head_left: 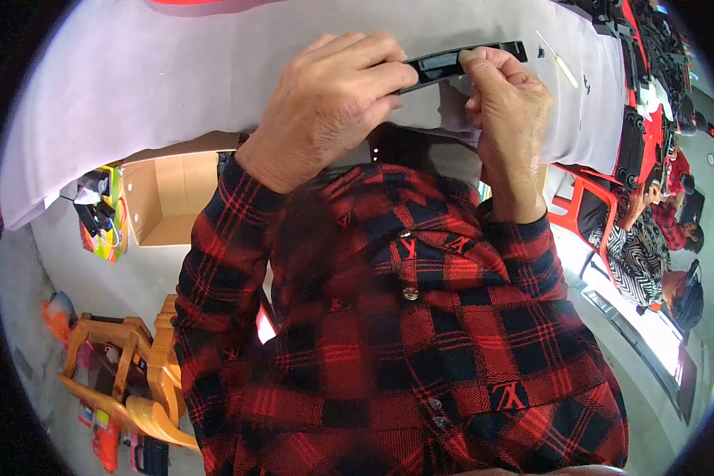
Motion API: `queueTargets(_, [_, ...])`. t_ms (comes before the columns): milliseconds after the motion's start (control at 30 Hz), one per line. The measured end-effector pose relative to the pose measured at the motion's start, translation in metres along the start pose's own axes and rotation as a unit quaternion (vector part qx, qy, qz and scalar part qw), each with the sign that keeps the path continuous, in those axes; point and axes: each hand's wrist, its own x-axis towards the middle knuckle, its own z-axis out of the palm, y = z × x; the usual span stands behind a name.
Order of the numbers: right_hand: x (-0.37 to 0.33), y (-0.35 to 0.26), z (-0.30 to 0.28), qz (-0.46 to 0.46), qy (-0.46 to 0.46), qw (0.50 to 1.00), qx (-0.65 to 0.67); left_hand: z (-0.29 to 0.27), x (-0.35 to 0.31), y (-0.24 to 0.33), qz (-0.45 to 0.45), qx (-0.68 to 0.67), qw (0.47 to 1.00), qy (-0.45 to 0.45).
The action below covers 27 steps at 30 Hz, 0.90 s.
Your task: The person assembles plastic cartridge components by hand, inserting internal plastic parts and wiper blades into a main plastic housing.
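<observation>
Above the pale cloth-covered table (pixel 190 71), I hold a long, narrow black plastic strip-like part (pixel 436 67) in both hands. My left hand (pixel 333 99) is wrapped round the part's left end, thumb and fingers closed on it. My right hand (pixel 509 99) pinches it right of the middle with thumb and forefinger. The part's right end sticks out past my right fingers, tilted slightly upward. On the table to the right lies a thin screwdriver (pixel 565 70) with a pale yellow handle, near a small black piece (pixel 541 52).
An open cardboard box (pixel 174 194) and a colourful bag (pixel 103 222) are below the table at left. A wooden chair (pixel 127 357) stands lower left. A red plastic chair (pixel 591 210) is at right, with other people beyond. Black parts pile along the far right.
</observation>
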Motion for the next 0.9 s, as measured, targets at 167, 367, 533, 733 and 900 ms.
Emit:
queueTargets(167, [0.004, 0.003, 0.0, 0.009, -0.008, 1.0, 0.018, 0.005, -0.001, 0.001, 0.0, 0.016, 1.0, 0.0])
queueTargets(367, [0.005, 0.0, 0.005, -0.011, -0.013, 1.0, -0.024, 0.011, -0.003, 0.001, 0.011, 0.055, 0.998, 0.0])
queueTargets(533, [0.012, 0.005, 0.005, -0.017, -0.022, 0.999, -0.029, 0.009, -0.001, 0.003, 0.01, 0.048, 0.999, -0.009])
queueTargets(733, [0.016, 0.008, 0.008, -0.036, -0.007, 0.996, -0.076, 0.011, -0.002, 0.002, 0.017, 0.035, 0.999, -0.008])
queueTargets(900, [0.017, 0.009, 0.01, -0.049, 0.001, 0.993, -0.105, 0.015, -0.004, -0.001, 0.023, 0.045, 0.999, -0.002])
